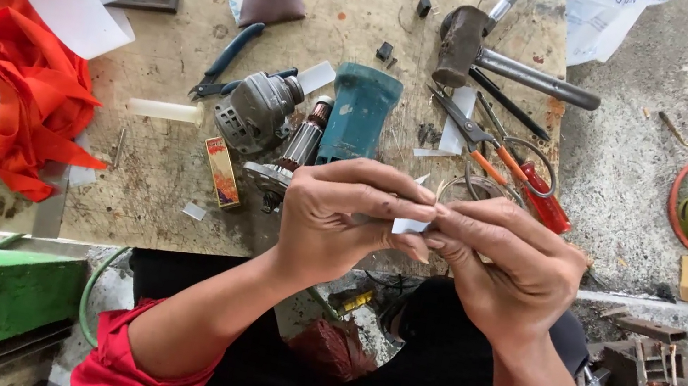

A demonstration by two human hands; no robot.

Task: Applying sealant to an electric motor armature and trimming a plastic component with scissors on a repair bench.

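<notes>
On the wooden board, the armature lies between the gear housing on its left and the motor casing on its right. The hammer lies behind the scissors.

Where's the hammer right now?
In the head view, the hammer lies at the far right of the wooden board, just beyond the scissors.

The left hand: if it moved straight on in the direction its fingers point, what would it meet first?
The left hand points right, toward the right hand. It would first meet the small white paper strip pinched between both hands, then the right hand's fingertips, which it nearly touches already.
</notes>
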